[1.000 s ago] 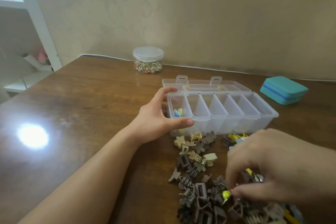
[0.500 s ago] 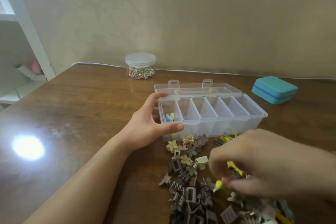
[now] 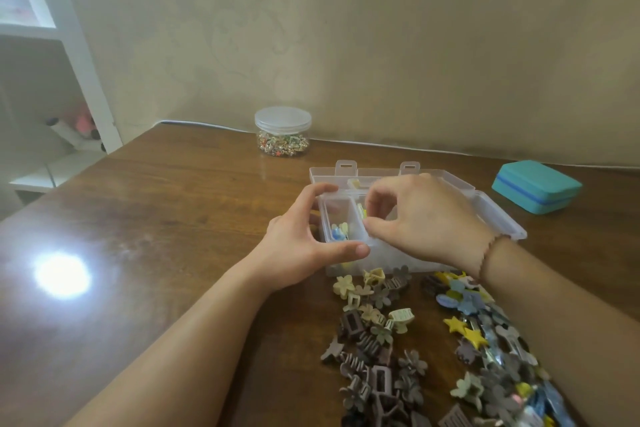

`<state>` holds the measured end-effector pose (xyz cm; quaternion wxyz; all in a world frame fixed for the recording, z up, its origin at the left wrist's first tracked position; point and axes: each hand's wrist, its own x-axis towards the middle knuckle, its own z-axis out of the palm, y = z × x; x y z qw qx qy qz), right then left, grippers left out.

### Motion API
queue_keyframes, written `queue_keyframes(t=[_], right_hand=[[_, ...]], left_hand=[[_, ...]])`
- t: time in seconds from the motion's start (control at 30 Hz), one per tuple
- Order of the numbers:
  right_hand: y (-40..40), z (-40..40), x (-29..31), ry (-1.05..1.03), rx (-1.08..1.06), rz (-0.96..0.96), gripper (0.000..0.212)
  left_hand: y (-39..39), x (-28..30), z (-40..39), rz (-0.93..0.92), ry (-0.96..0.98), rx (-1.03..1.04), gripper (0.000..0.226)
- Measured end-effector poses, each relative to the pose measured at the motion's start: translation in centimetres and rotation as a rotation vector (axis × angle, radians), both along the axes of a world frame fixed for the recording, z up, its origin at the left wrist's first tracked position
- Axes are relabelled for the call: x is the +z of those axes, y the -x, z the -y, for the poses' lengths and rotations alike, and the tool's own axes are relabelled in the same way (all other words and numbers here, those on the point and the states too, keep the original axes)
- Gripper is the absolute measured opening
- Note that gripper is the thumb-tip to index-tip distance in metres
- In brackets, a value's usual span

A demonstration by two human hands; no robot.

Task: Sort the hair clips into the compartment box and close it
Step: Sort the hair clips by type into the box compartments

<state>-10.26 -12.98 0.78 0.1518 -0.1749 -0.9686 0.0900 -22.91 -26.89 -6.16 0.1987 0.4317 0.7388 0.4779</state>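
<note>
Brown wooden worktop (image 3: 173, 236) carries a clear plastic compartment box (image 3: 498, 215), lid open. Left hand (image 3: 304, 239) grips the box's left end. Right hand (image 3: 422, 218) hovers over the compartments, fingers pinching a small yellow hair clip (image 3: 362, 211). More small hair clips (image 3: 381, 340) lie piled just beside the box.

The right hand (image 3: 426, 218) has left the pile of hair clips (image 3: 433, 350) near the front of the tabletop and now hovers over the compartment box (image 3: 498, 218), holding a yellow clip (image 3: 362, 211) in its fingertips above the second compartment from the left.
</note>
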Motion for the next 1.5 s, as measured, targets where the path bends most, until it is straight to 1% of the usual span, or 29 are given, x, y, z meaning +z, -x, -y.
queue_keyframes(t=[0.07,0.17,0.2,0.23,0.3,0.33,0.4,0.47,0.53,0.6,0.7,0.8,0.87,0.93,1.03,1.07,1.13,1.2,1.23,1.3,1.4,1.5], right_hand=[[-0.4,0.0,0.1,-0.038,0.049,0.019,0.009],[-2.8,0.1,1.5,0.012,0.156,-0.087,0.006],[-4.2,0.1,2.1,0.03,0.168,-0.095,0.007],[-5.6,0.0,2.7,0.048,0.165,-0.05,0.008],[-7.8,0.0,2.9,0.043,0.101,0.213,0.008],[-8.6,0.0,2.5,-0.002,0.062,0.333,0.011],[-9.4,0.3,1.5,-0.105,0.022,0.456,0.017],[-9.4,1.0,0.8,-0.168,0.012,0.494,0.02],[-9.1,1.6,0.3,-0.194,-0.003,0.495,0.032],[-9.0,1.9,0.0,-0.216,-0.012,0.506,0.038],[-9.2,2.3,-0.1,-0.227,0.0,0.506,0.032],[-9.3,2.3,0.1,-0.197,0.024,0.471,0.024],[-9.5,1.9,0.5,-0.099,0.035,0.427,0.02],[-9.5,1.1,0.9,-0.034,0.024,0.359,0.01],[-9.1,-0.4,1.5,0.032,0.019,0.235,0.018],[-8.8,-0.4,1.7,0.099,0.037,0.169,0.019],[-7.6,-0.1,2.3,0.212,0.077,-0.067,0.017],[-5.7,0.1,2.3,0.208,0.068,-0.278,0.013],[-4.5,0.0,1.9,0.188,0.047,-0.326,0.012],[-2.3,-0.5,0.6,0.162,-0.011,-0.351,0.011],[-0.6,-1.6,-1.2,0.138,-0.068,-0.308,0.009],[-1.5,-1.5,-0.4,0.114,0.023,-0.351,0.006]], left_hand=[[0.0,0.0,-0.1,-0.001,-0.001,-0.001,0.096],[0.0,0.0,-0.1,-0.004,-0.006,0.001,0.099],[0.0,0.0,0.0,-0.004,-0.005,0.003,0.099],[0.0,-0.1,0.0,-0.006,-0.005,0.007,0.099],[0.0,-0.1,0.0,-0.011,0.0,0.013,0.099],[0.0,0.0,-0.1,-0.014,0.001,0.012,0.099],[-0.1,0.0,0.0,-0.013,-0.002,0.008,0.098],[-0.2,0.2,0.0,-0.009,-0.003,0.001,0.098],[-0.2,0.3,0.0,-0.002,-0.002,-0.009,0.096],[-0.3,0.4,0.1,0.003,-0.003,-0.012,0.095],[-0.3,0.4,0.1,0.009,-0.008,-0.012,0.092],[-0.4,0.4,0.1,0.015,-0.01,-0.016,0.092],[-0.4,0.4,0.0,0.017,-0.013,-0.019,0.093],[-0.3,0.4,0.1,0.02,-0.013,-0.019,0.096],[-0.3,0.4,0.1,0.025,-0.016,-0.016,0.098],[-0.3,0.3,0.1,0.023,-0.018,-0.016,0.098],[-0.2,0.3,0.0,0.012,-0.018,-0.019,0.099],[0.0,0.2,0.0,0.008,-0.018,-0.016,0.099],[0.1,0.2,0.0,0.008,-0.02,-0.013,0.098],[0.1,0.1,0.0,0.008,-0.023,-0.007,0.099],[0.0,0.3,0.1,0.014,-0.032,-0.024,0.098],[0.0,0.2,0.1,0.003,-0.031,-0.013,0.099]])
